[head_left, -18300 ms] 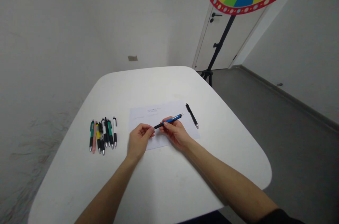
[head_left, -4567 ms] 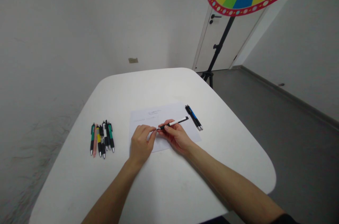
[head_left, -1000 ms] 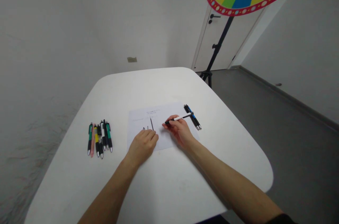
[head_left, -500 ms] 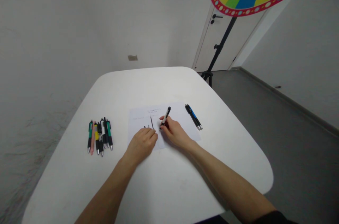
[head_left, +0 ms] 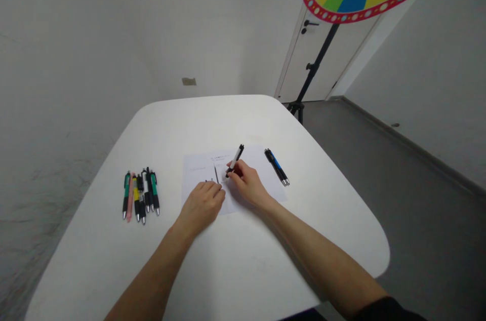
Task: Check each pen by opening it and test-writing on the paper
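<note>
Right grip (head_left: 248, 182) pinches a slim, white-barrelled pen (head_left: 236, 156) over flat paper (head_left: 262, 168); whether the left grip (head_left: 202, 203) holds anything is unclear.

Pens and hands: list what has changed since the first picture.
The blue pen, moved right and let go, lies beside the black pen. A white pen from the left group is now in the right hand. A thin dark rod has appeared on the paper by the left hand. Paper, black pen and remaining left group stay put.
</note>
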Available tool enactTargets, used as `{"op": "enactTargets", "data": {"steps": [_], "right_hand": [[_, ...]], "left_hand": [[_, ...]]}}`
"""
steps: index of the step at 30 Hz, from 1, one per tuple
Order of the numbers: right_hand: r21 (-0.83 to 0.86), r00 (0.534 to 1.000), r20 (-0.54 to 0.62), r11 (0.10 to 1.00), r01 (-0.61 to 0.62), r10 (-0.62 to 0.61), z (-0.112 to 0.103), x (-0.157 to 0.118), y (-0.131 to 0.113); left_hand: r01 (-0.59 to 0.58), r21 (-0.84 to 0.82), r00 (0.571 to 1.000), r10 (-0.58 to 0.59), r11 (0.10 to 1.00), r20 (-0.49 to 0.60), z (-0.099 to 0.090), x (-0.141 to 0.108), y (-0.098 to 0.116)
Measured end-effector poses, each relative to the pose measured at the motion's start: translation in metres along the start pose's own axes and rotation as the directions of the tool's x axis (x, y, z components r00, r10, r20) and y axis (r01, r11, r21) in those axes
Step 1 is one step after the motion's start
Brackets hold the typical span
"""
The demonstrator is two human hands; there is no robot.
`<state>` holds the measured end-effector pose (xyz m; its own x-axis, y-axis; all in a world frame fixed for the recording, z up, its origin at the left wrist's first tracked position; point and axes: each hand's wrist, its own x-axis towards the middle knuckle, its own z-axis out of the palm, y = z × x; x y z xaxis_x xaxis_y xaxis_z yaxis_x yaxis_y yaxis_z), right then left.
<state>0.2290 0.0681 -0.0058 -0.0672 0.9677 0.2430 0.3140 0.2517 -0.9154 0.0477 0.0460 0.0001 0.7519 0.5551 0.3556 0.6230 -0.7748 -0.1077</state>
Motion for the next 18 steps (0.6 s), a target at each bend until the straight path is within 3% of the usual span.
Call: {"op": "enactTargets", "data": {"steps": [7,11,18], "right_hand": [[0.093,0.994,-0.098,0.995,-0.035,0.044,-0.005,0.003,-0.002],[0.044,0.988,-0.146,0.998,-0.05,0.056,-0.008,0.001,-0.003],[-0.114,0.986,-0.113,0.984,-0.137,0.124,-0.012,-0.005,0.0]], "left_hand": [[0.013,0.006,1.0,-0.013,1.0,-0.026,0.0,0.0,-0.001],[0.026,0.015,0.999,-0.025,1.0,-0.041,0.0,0.002,0.001],[0.086,0.029,0.996,-0.086,0.996,0.005,0.006,0.004,0.004]]}}
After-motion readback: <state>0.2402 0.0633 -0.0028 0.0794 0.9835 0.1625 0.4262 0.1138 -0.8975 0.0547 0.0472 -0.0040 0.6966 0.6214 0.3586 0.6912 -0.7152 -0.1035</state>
